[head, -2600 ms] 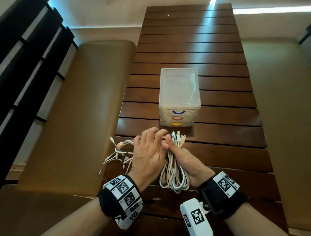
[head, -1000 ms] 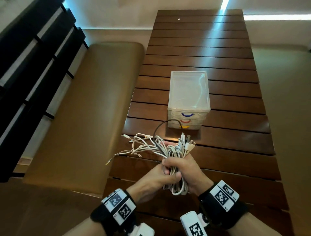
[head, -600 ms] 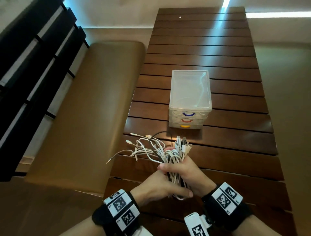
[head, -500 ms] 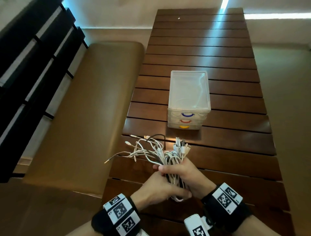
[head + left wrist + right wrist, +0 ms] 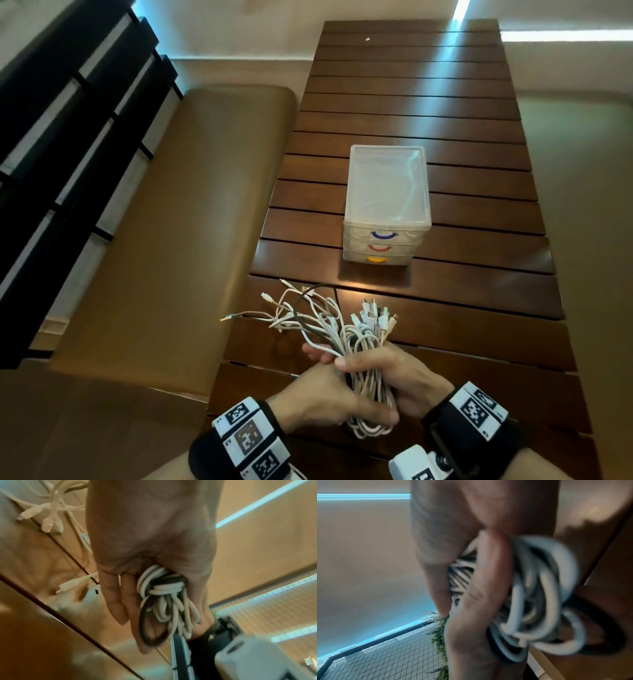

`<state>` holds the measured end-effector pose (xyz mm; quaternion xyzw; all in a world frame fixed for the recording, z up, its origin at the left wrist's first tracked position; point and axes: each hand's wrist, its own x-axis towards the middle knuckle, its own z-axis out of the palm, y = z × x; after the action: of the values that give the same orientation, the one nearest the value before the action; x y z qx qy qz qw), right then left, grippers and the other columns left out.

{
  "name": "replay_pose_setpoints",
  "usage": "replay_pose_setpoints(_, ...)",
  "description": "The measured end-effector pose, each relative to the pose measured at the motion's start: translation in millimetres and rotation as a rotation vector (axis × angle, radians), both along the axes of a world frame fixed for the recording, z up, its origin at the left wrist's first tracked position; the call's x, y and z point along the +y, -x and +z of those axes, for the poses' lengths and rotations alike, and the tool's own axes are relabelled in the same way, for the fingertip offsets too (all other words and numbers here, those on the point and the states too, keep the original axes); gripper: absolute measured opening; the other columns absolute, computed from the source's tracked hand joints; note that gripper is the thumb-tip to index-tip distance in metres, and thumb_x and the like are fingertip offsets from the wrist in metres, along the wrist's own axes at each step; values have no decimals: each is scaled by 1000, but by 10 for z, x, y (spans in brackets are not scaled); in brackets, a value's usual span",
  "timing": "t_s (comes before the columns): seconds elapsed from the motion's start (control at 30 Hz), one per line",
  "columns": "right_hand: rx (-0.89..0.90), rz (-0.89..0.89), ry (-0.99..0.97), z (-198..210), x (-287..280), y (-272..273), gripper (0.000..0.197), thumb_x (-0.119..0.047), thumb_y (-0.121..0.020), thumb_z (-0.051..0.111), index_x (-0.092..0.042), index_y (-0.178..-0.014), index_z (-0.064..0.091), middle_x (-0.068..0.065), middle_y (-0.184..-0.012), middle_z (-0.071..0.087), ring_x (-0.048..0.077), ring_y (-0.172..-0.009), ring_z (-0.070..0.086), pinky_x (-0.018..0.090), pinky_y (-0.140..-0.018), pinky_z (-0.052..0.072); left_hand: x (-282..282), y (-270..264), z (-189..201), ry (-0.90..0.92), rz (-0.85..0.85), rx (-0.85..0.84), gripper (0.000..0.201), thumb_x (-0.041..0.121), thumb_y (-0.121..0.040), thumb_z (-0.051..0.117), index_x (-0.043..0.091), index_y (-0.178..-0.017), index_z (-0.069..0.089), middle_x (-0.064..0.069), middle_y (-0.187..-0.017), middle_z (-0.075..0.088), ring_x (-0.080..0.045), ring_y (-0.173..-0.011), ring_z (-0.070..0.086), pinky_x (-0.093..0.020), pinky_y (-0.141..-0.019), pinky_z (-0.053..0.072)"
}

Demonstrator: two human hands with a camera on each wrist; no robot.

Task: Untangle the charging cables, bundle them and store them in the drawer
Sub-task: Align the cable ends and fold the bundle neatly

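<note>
Both hands, left hand (image 5: 317, 394) and right hand (image 5: 399, 378), grip one cable bundle (image 5: 368, 373).

middle of the white and grey charging cable bundle (image 5: 368, 363): hidden inside both fists | right wrist view: blurred | translucent plastic three-drawer box (image 5: 387, 192) contents: unreadable

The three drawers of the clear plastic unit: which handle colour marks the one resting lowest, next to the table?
The yellow-handled drawer is lowest, against the slatted table; the red-handled drawer sits above it and the blue-handled drawer on top.
</note>
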<state>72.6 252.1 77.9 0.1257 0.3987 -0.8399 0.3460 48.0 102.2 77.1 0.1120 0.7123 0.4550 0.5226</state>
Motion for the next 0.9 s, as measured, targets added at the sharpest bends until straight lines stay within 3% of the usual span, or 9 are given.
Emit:
replay_pose_setpoints(0.2,149,-121,-89,84,-77,128,37,3,-76,64,2,-113,68,25,-107,72,34,-112,67,34,-92,55,-28,79,-29,-124,139,-36,76,43,-61,88,18,-127,58,3,-119,69,-11,-119,62,-32,-106,48)
replay_pose_setpoints(0.33,148,-81,-124,71,-51,152,32,5,-78,65,3,-110,68,19,-96,73,33,-113,67,41,-100,52,-46,70,31,-18,103,-72,78,48,-69,85,16,-133,56,-3,-126,67,-16,-120,62,-37,-106,49)
replay_pose_setpoints(0.4,121,-103,-91,49,3,134,21,6,-82,64,-1,-101,69,14,-81,72,30,-101,72,52,-106,47,-118,164,123,169,-209,168,61,51,-78,78,26,-131,58,4,-127,66,-10,-118,61,-33,-105,49)
replay_pose_setpoints(0.5,31,-152,-80,31,109,103,3,-2,-80,68,-3,-82,70,13,-66,62,36,-89,73,44,-82,59,-413,384,231,411,-442,549,67,69,-71,73,30,-125,63,14,-116,70,-1,-106,64,-30,-96,52)
replay_pose_setpoints(0.57,23,-116,-69,3,155,59,9,-10,-75,74,-6,-70,67,12,-63,57,30,-68,69,42,-77,58,-594,486,314,253,-135,767,47,55,-72,81,33,-111,66,18,-103,69,4,-97,63,-27,-89,53)
replay_pose_setpoints(0.63,20,-45,-14,1,169,19,10,-11,-74,73,-9,-69,65,10,-59,52,24,-55,60,41,-76,56,-646,518,384,3,-19,1048,58,40,-70,86,31,-120,58,18,-120,59,0,-113,57,-27,-99,48)
replay_pose_setpoints(0.77,99,113,126,91,217,29,9,-3,-86,60,-8,-79,62,2,-58,51,17,-54,62,39,-76,51,-337,624,400,-56,-448,1171,95,52,-74,72,32,-154,24,12,-152,44,-4,-145,32,-32,-126,9)
replay_pose_setpoints(0.83,186,136,155,177,257,64,12,-2,-87,56,-8,-77,59,0,-58,51,16,-56,62,39,-78,50,-200,667,318,-105,-377,1030,67,36,-83,71,40,-142,40,19,-122,66,1,-120,57,-32,-117,34)
replay_pose_setpoints(0.9,260,136,149,260,321,98,11,-1,-86,56,-6,-76,55,1,-58,51,16,-56,61,40,-79,47,-176,748,249,-175,-259,872,35,21,-85,70,34,-116,61,20,-93,71,4,-90,67,-28,-85,55)
